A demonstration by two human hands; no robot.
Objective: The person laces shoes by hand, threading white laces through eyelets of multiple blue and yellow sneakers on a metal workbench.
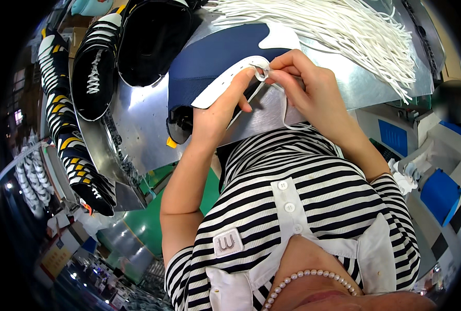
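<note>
A navy shoe upper [209,54] with a white eyelet strip [225,80] lies on the metal tabletop in front of me. My left hand [217,106] grips the upper along this strip, its thumb on top and the other fingers curled underneath. At the strip's far right end, my right hand [313,88] pinches a white shoelace [285,106] between thumb and forefinger, close to the last holes. A loop of lace stands there between the two hands, and its loose length hangs down toward my shirt. Whether the tip is through a hole is too small to tell.
A big bundle of white laces [334,26] covers the table's far right. Black shoe uppers [93,78] with white lacing stand at the left, beside a long row of stacked striped uppers [67,124]. The metal table [142,129] ends just before my body. Blue-and-white equipment [440,197] stands at right.
</note>
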